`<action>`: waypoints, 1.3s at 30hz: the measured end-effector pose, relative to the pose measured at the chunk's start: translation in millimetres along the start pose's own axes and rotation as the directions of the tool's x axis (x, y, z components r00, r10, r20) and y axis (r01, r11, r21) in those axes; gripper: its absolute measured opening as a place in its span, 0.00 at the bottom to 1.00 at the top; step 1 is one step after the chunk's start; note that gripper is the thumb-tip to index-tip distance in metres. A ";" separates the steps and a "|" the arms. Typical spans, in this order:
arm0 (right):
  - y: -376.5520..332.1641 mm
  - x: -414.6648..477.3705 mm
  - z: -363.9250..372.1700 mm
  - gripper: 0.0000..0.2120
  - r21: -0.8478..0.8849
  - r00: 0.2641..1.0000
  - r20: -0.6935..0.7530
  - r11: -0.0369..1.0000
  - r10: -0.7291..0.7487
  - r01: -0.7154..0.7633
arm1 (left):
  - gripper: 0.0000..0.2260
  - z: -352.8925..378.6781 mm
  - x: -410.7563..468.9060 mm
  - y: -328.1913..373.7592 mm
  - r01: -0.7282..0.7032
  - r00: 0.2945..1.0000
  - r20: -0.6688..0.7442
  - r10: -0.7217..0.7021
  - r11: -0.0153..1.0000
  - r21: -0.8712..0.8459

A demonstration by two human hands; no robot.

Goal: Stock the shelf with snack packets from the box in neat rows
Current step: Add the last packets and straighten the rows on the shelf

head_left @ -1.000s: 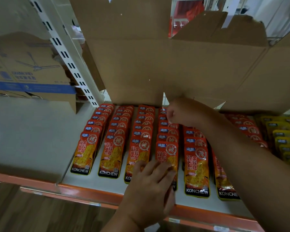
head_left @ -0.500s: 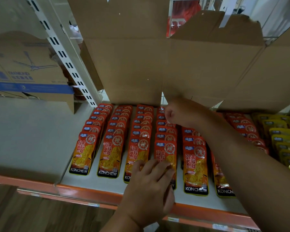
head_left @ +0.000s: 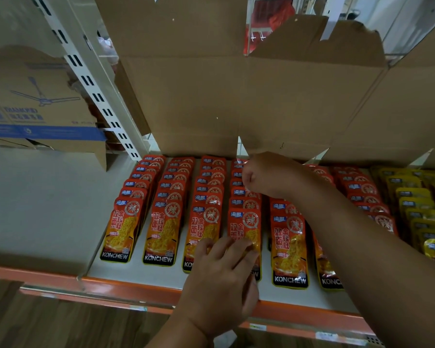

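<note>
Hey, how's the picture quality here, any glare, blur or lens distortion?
Head view: the wide-angle lens bows the shelf upright and orange shelf edge; glare glints on the front red packets; the right hand sits in shade under the cardboard box; yellow packets at the right edge look soft.

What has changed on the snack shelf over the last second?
Nothing visibly moved. The left hand still presses flat on the fourth row's front packet, and the right hand stays curled at the back of the rows beneath the cardboard box. No packet was picked up or released.
</note>
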State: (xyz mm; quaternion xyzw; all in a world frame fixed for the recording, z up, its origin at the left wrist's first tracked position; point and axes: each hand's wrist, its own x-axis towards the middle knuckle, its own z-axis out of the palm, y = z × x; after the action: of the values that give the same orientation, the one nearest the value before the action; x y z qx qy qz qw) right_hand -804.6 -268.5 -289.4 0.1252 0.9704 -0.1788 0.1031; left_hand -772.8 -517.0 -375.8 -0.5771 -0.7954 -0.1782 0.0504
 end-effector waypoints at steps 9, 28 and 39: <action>-1.2 3.4 5.6 0.08 0.004 1.000 -0.004 1.000 -0.006 0.006 | 0.18 -0.1 -0.8 0.5 -0.011 0.999 -0.032 0.011 1.000 0.008; 3.0 -2.5 5.7 0.10 -0.002 0.996 -0.093 1.000 0.016 -0.016 | 0.19 -0.9 -0.5 0.2 -0.011 1.000 -0.018 0.011 1.000 0.008; 3.5 -4.7 4.1 0.10 -0.001 0.999 -0.034 1.000 0.002 -0.002 | 0.19 -1.6 -0.5 1.1 -0.008 1.000 -0.020 0.008 1.000 0.000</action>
State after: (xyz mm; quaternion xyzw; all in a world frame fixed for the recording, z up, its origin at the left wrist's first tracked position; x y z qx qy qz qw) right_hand -798.5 -267.9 -293.1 0.1291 0.9720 -0.1760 0.0870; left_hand -771.8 -517.7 -374.2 -0.5784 -0.7926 -0.1837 0.0593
